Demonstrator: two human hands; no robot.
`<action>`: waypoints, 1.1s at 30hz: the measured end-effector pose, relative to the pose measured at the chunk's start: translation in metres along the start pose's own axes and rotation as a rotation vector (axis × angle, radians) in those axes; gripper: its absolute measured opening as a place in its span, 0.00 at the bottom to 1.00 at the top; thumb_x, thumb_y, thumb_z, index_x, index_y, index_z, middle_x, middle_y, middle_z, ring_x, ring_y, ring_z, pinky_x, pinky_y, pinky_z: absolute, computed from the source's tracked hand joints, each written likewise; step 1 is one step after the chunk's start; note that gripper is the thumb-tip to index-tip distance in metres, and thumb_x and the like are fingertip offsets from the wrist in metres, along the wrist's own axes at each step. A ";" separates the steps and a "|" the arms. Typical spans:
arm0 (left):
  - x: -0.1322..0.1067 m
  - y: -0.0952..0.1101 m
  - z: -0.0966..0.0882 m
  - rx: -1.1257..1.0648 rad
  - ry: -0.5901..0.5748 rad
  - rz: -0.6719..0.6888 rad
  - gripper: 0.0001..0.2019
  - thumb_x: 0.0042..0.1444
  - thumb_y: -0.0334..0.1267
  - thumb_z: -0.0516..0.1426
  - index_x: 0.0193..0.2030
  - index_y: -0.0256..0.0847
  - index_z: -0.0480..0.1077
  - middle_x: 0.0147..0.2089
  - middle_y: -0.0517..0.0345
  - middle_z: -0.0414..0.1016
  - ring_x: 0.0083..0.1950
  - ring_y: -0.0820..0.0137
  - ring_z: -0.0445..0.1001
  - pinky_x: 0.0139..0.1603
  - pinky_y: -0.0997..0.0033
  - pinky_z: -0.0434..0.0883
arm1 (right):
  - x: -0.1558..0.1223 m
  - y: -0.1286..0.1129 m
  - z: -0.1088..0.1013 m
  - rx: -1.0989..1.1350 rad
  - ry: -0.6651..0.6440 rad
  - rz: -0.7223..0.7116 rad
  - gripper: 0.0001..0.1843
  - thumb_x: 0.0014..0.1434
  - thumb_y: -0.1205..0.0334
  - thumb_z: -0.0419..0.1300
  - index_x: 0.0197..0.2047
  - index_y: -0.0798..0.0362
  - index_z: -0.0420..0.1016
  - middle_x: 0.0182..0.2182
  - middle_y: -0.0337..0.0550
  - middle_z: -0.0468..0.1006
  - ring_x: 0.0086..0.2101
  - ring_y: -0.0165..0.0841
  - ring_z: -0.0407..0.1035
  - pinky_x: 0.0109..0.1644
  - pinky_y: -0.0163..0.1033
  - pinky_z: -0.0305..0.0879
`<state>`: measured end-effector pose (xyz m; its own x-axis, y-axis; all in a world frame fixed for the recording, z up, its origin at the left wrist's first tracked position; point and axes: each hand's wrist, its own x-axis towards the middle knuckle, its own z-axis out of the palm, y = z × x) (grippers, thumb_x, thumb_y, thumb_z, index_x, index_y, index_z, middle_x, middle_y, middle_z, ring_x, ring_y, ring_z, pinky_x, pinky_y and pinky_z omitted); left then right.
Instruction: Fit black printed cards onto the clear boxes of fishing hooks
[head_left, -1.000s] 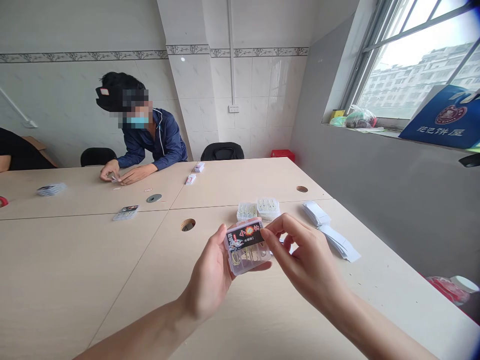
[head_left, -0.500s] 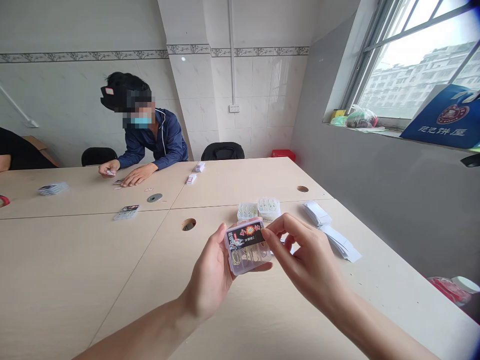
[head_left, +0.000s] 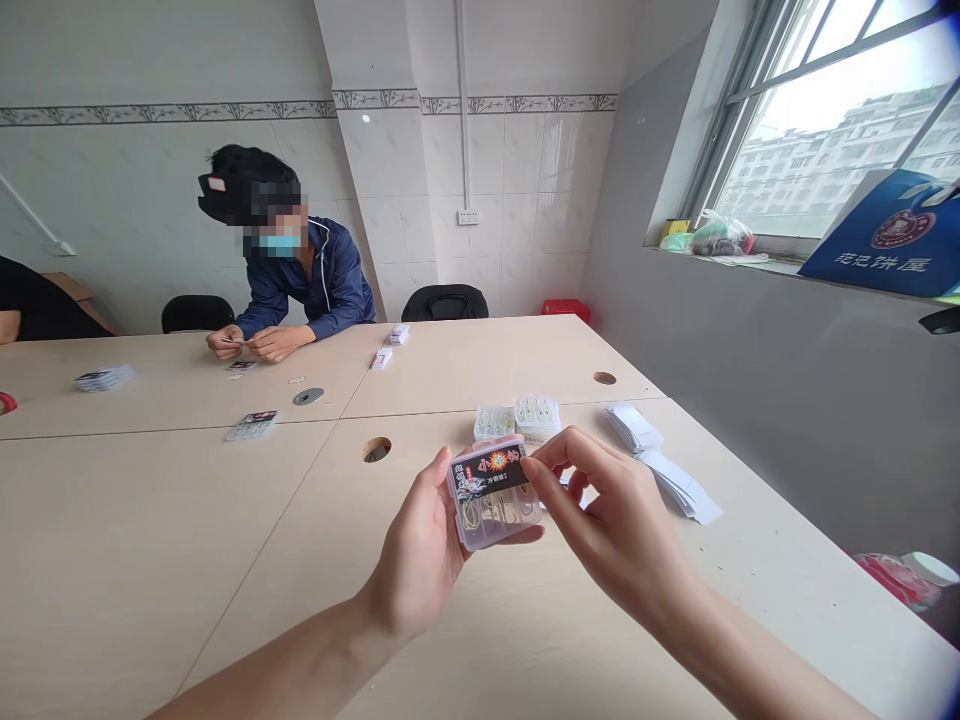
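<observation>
One box in my grip: a clear plastic hook box (head_left: 493, 495), held above the tabletop, with metal fishing hooks inside.
Grip: my left hand (head_left: 420, 550) cups the box from below and the side; my right hand (head_left: 615, 510) pinches its right end with the fingertips.
Nearby boxes: two small clear boxes (head_left: 516, 418), side by side just beyond my grip.
Paper: two stacks of white paper packets (head_left: 660, 462), to the right.
Surface: a pale wood-grain tabletop (head_left: 225, 520) with a round cable hole (head_left: 376, 449).
Room: a tiled wall (head_left: 487, 190), a window (head_left: 817, 130).
Others: one person in a navy jacket (head_left: 315, 285), across the tabletop.
Writing: a black label (head_left: 491, 470) on the box, Chinese characters, 小 readable; a blue bag (head_left: 885, 235) on the windowsill, white characters ending 饼屋.
</observation>
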<state>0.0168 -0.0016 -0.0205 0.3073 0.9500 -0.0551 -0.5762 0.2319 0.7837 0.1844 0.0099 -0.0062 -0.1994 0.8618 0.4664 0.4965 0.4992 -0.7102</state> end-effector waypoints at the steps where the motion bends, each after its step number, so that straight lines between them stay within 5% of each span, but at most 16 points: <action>1: 0.000 0.000 0.000 -0.001 -0.002 0.001 0.24 0.66 0.51 0.46 0.59 0.41 0.70 0.62 0.50 0.71 0.64 0.52 0.65 0.59 0.49 0.68 | 0.000 0.000 0.000 -0.001 0.002 0.000 0.12 0.66 0.58 0.54 0.30 0.50 0.67 0.28 0.38 0.74 0.25 0.29 0.67 0.23 0.36 0.59; 33: 0.001 -0.002 -0.001 -0.010 0.016 0.005 0.24 0.65 0.51 0.46 0.57 0.40 0.72 0.59 0.48 0.74 0.61 0.52 0.68 0.58 0.48 0.68 | 0.001 0.002 0.000 0.001 0.005 0.000 0.12 0.65 0.59 0.55 0.29 0.50 0.66 0.28 0.37 0.75 0.25 0.29 0.66 0.24 0.36 0.61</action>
<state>0.0177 -0.0006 -0.0232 0.2922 0.9544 -0.0613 -0.5850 0.2290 0.7780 0.1854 0.0114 -0.0067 -0.1955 0.8612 0.4692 0.4955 0.4996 -0.7105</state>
